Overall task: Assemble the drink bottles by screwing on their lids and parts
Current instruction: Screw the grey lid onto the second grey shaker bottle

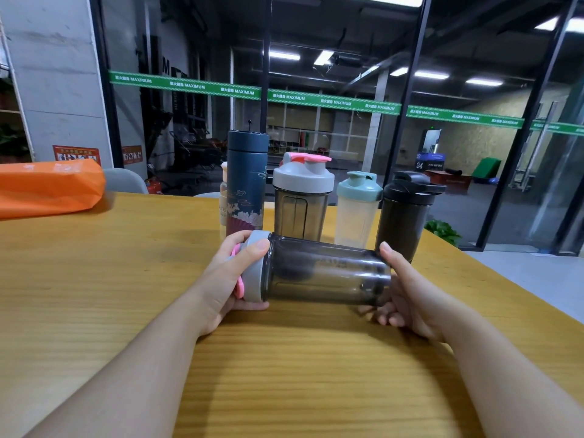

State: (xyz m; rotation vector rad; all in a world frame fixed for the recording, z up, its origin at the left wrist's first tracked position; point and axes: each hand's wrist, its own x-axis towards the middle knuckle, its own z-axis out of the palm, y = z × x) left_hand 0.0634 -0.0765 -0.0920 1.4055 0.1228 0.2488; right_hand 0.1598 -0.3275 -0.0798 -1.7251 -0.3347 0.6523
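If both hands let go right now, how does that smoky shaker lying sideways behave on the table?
The smoky shaker lies on its side with a round body, so it would probably roll on the flat wooden table. It looks empty and thin-walled, so likely light and stiff. The left hand grips its grey lid; the right hand holds the base.

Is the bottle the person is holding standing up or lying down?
Lying down. The smoky grey bottle is sideways over the table, left hand gripping its grey lid, right hand holding its base.

Bottle [328,273] sideways on table [126,279], before four upright bottles [303,200].
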